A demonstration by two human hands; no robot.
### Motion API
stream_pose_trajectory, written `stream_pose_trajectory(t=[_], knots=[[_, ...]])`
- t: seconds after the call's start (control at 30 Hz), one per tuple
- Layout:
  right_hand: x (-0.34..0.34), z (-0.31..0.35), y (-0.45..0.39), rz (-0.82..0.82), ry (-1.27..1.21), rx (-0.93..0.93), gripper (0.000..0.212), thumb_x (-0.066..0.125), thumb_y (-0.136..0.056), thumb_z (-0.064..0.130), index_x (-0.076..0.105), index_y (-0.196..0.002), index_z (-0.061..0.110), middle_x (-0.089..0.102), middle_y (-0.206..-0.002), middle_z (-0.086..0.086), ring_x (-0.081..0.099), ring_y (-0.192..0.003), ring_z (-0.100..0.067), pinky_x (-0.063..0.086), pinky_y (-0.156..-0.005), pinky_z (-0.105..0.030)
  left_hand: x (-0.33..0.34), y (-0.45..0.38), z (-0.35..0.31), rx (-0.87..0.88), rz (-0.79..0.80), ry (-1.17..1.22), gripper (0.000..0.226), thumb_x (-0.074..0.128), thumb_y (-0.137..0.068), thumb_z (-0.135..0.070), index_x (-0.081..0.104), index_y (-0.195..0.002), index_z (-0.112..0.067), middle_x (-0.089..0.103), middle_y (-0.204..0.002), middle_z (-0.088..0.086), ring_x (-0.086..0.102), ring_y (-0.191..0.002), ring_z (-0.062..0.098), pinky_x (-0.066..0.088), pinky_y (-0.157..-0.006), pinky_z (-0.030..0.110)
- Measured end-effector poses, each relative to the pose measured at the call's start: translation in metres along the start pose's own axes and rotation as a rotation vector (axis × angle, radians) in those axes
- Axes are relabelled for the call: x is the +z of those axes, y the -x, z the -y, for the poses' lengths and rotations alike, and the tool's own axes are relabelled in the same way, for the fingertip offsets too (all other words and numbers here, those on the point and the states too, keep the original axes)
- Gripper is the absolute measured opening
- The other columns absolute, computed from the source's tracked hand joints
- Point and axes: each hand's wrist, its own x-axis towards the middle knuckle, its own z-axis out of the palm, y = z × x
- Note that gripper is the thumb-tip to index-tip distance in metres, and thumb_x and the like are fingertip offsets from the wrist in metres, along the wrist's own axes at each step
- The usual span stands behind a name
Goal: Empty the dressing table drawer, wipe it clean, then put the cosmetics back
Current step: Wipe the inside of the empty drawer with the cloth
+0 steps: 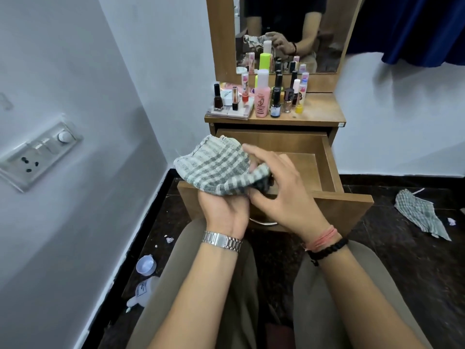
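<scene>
Both hands bunch cloth (216, 170) over open drawer (297, 157): left hand (224, 210) grips underneath, right hand (279, 190) pinches fold. Cosmetics (263, 96) parked along tabletop's rear edge, freeing drawer for wiping.

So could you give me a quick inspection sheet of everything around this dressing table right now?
Surface: wooden tabletop, cosmetics standing on its left and middle.
Job's things: drawer pulled out, visible part bare; checked cloth held above it; pink bottle and nail polishes on top.
Clutter: second cloth, white bottle and cap on the dark floor.
Hands: left hand grips the cloth; right hand pinches its edge.
Cables: nothing seen.
Surroundings: mirror, wall switchboard, blue curtain.
</scene>
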Motion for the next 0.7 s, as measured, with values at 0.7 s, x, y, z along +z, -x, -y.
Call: stream_pose_trajectory(t=[0.7], knots=[[-0.032,-0.023,0.006,0.099,-0.857,0.821,0.032,0.072,-0.083,0.02,0.065,-0.11,0.003,0.073,-0.101,-0.016,0.072,-0.091,-0.029,0.059,-0.074,-0.034,-0.015,-0.012,-0.017,-0.533,0.08,-0.417,0.08,0.021,-0.09,-0.07,0.052,-0.134,-0.011,0.059,-0.129,0.018,0.058,-0.119,0.032,0.046,-0.099,0.047]])
